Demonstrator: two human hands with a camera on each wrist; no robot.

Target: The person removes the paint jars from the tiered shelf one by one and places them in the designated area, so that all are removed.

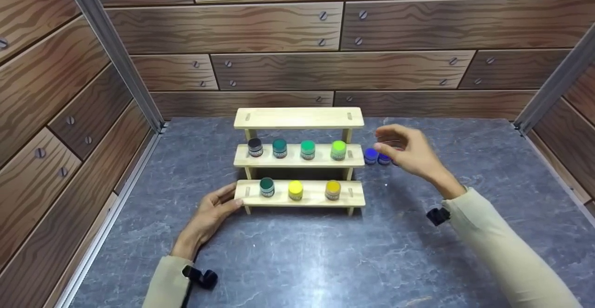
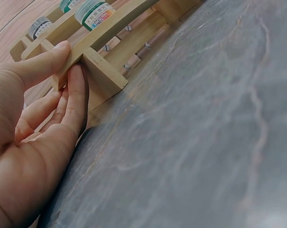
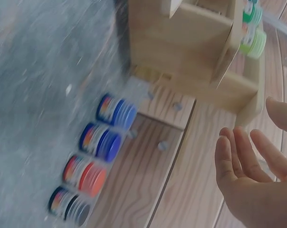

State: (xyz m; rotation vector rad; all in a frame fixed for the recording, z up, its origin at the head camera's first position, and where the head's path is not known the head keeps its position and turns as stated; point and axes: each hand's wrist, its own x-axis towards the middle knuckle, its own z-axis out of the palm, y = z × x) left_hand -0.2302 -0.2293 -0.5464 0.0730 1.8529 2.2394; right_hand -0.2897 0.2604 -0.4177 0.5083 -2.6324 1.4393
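A light wooden three-step display rack [image 1: 297, 118] stands on the table with small paint jars on its lower two steps. My left hand [image 1: 208, 216] pinches the left end of the bottom step, thumb [image 2: 58, 54] on its edge and fingers beneath. On that step are a dark green jar [image 1: 267, 187], a yellow jar [image 1: 295, 190] and an ochre jar [image 1: 333, 190]. The middle step holds a black jar [image 1: 255, 147], a teal jar [image 1: 279, 148], a green jar [image 1: 307, 150] and a lime jar [image 1: 339, 150]. My right hand [image 1: 411, 154] hovers empty right of the rack, fingers apart from the thumb.
Right of the rack, a row of jars stands on the grey marbled table [image 1: 297, 257]: a blue jar [image 3: 116, 112], a darker blue jar [image 3: 100, 142], a red jar [image 3: 84, 175] and a black jar [image 3: 69, 206]. Wood-patterned walls [image 1: 279, 27] enclose the table's back and sides.
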